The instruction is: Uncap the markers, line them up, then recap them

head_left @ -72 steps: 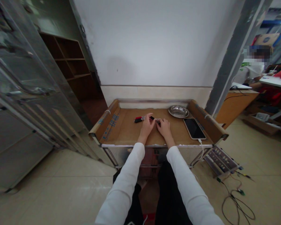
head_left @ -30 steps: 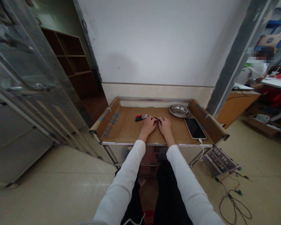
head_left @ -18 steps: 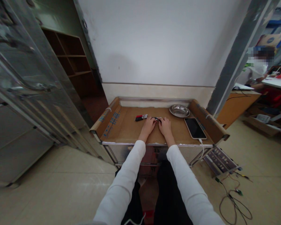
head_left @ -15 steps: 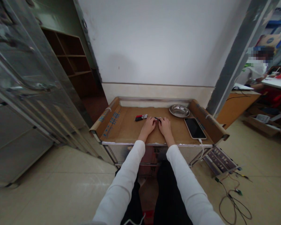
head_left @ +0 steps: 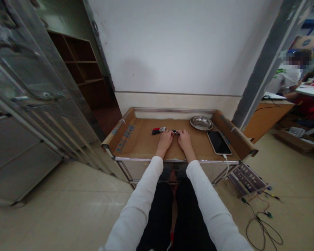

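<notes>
My left hand [head_left: 166, 138] and my right hand [head_left: 184, 138] rest close together over the brown cardboard-covered top [head_left: 143, 146] of a small metal-framed cart. Between them is a slim black-and-silver piece [head_left: 175, 132], pen-like but too small to name surely. The fingers of both hands are closed on its two ends and partly hide it. Just left of my left hand, several slim red, black and silver pieces [head_left: 158, 130] of similar look lie together.
A round steel dish [head_left: 201, 123] stands at the back right. Before it lies a phone [head_left: 219, 142] with a white cable [head_left: 226, 167]. Cardboard sides [head_left: 232, 134] edge the cart. A device with cables [head_left: 249, 179] sits on the floor at right; another person [head_left: 288, 78] sits beyond.
My hands stay nearly in place, with a slightly wider gap between them that shows more of the slim piece. The whole view has shifted a little.
</notes>
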Tool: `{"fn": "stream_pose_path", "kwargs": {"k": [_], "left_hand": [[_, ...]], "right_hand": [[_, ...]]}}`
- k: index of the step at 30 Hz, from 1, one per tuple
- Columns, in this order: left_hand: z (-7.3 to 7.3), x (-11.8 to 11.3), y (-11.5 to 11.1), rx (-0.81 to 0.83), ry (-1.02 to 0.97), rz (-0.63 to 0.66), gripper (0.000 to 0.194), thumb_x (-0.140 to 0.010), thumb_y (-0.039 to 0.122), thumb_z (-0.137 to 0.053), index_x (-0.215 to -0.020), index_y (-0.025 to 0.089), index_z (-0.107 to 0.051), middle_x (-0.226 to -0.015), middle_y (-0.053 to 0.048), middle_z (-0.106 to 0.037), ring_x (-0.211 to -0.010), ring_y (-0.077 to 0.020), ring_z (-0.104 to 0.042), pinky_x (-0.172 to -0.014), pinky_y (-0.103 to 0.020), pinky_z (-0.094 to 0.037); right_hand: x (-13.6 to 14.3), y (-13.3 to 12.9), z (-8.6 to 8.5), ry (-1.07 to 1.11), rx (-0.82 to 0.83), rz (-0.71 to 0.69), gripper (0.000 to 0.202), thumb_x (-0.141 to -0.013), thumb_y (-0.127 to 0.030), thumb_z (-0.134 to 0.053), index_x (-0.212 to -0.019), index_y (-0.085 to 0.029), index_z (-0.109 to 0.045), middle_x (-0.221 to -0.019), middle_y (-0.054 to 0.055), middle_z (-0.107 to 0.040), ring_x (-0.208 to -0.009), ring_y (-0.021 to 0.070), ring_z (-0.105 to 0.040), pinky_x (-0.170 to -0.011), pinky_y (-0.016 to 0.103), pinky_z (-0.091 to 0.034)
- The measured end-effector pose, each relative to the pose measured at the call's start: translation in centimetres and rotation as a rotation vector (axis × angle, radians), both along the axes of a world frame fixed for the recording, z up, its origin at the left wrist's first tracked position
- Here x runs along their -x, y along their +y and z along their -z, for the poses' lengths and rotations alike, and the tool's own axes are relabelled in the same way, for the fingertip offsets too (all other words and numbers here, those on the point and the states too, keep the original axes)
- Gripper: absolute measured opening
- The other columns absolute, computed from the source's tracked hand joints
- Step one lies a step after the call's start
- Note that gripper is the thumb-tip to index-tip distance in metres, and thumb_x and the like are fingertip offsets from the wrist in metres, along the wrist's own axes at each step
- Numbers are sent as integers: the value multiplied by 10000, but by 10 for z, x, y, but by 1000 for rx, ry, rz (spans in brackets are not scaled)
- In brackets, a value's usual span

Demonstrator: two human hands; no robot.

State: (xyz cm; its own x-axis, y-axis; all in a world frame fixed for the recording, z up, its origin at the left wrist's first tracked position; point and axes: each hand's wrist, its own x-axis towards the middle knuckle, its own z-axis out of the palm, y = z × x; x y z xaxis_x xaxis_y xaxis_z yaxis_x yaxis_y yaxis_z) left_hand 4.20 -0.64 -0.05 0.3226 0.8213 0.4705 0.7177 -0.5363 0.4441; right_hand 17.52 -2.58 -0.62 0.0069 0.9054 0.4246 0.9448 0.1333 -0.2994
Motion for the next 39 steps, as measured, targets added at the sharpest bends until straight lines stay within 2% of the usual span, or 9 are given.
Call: {"fn": "stream_pose_path", "kwargs": {"k": [4,9,12,18,32,39], "left_hand": [[-2,0,-2,0,-17,-19,142,-871,71,-472,-917,173,-558,-992,-73,-620,-968,-200,-578,-912,-360,-452],[-5,-1,-7,-14,43,-184,64,-878,148,-531,-937,149,-556,-1021,-112,-602,-1006,-226,-568,-911,-369,-439],[-5,-1,-7,-28,65,-235,58,-889,189,-532,-918,145,-555,-1019,-121,-599,-1016,-235,-559,-906,-370,-432],[-2,-2,-4,-42,78,-224,88,-905,226,-511,-895,152,-558,-994,-128,-607,-1007,-243,-558,-895,-378,-428],[-2,0,-6,-49,59,-191,92,-907,204,-481,-875,171,-560,-999,-127,-620,-1010,-251,-566,-920,-394,-429],[-2,0,-7,-36,39,-188,62,-893,182,-498,-871,170,-555,-1023,-133,-615,-1076,-258,-547,-949,-402,-413]], "right_hand": [[1,1,1,15,-20,-33,422,-849,-29,-374,-1207,-134,-570,-1106,132,-571,-1004,215,-494,-882,306,-377],[0,1,0,24,-40,-36,436,-829,-9,-358,-1196,-128,-562,-1109,129,-572,-1004,215,-492,-883,303,-376],[0,1,1,28,-52,-24,419,-806,-7,-378,-1159,-123,-571,-1088,129,-576,-986,219,-491,-870,308,-376],[-1,4,3,51,-50,-2,328,-777,-20,-413,-1034,-133,-584,-1028,110,-588,-958,216,-490,-854,309,-371],[-2,-1,2,67,-37,3,303,-814,-49,-414,-1025,-145,-609,-1041,113,-583,-964,213,-503,-865,310,-372],[-1,0,2,91,-28,19,300,-817,-65,-429,-1041,-142,-614,-1070,122,-555,-970,216,-508,-877,310,-377]]}}
